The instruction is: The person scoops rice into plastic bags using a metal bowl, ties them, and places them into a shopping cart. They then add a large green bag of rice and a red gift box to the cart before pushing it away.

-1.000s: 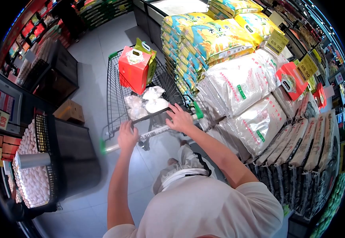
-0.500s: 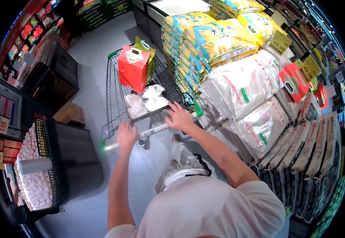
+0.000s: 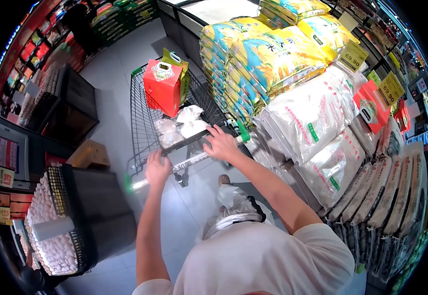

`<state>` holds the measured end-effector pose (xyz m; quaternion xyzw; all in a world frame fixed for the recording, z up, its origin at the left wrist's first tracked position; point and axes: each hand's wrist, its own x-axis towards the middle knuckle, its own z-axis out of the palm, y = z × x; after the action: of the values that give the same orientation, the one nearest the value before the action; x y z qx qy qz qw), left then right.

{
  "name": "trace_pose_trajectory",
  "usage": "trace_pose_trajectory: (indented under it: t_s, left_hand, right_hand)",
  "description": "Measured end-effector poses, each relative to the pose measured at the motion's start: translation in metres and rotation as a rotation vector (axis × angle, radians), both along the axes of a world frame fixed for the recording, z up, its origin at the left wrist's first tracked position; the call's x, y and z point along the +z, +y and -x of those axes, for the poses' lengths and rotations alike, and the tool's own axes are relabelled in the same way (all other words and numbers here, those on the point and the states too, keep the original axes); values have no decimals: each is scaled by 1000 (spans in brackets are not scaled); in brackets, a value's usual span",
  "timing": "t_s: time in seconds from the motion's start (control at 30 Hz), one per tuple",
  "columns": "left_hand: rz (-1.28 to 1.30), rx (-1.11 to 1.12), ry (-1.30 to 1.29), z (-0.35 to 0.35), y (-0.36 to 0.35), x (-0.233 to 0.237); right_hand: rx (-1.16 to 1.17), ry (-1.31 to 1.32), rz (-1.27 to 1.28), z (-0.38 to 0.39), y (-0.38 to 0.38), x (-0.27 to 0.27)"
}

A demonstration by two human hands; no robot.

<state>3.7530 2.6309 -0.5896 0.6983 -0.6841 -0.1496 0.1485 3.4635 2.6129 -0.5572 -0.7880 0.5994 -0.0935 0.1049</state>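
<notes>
Both hands rest on the handlebar of a wire shopping cart [image 3: 138, 105]. My left hand [image 3: 158, 168] is at the left part of the bar, its fingers curled over it. Toward the bar's right end, near the green corner piece, my right hand [image 3: 221, 143] has its fingers bent over the bar. Inside the cart stand a red box with a handle [image 3: 162, 87] and a green package [image 3: 184, 78] beside it. White plastic bags [image 3: 192, 129] with their contents hard to make out lie nearer the handlebar.
Stacked yellow-and-blue sacks [image 3: 268, 59] and white sacks [image 3: 307, 113] border the right side. A bin of pale round goods [image 3: 52, 226] and a cardboard box [image 3: 88, 155] stand left. A person in dark clothes [image 3: 79, 24] is at the far left.
The sacks on the right and the bin on the left have shifted slightly in view. Both hands keep their places on the cart's bar. More of a shoe shows below the cart.
</notes>
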Motion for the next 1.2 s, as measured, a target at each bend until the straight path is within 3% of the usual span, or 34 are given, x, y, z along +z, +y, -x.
trace_pose_trajectory:
  t_s: [0.57, 0.9, 1.2]
  left_hand:
    - [-105, 3, 20, -22, -154, -21]
    - [5, -16, 43, -30, -215, -35]
    - [-107, 4, -9, -44, -279, -51]
  right_hand:
    - [1, 7, 20, -21, -151, -34]
    - [-8, 26, -79, -31, -213, -42]
    - [-10, 26, -61, -42, -272, -59]
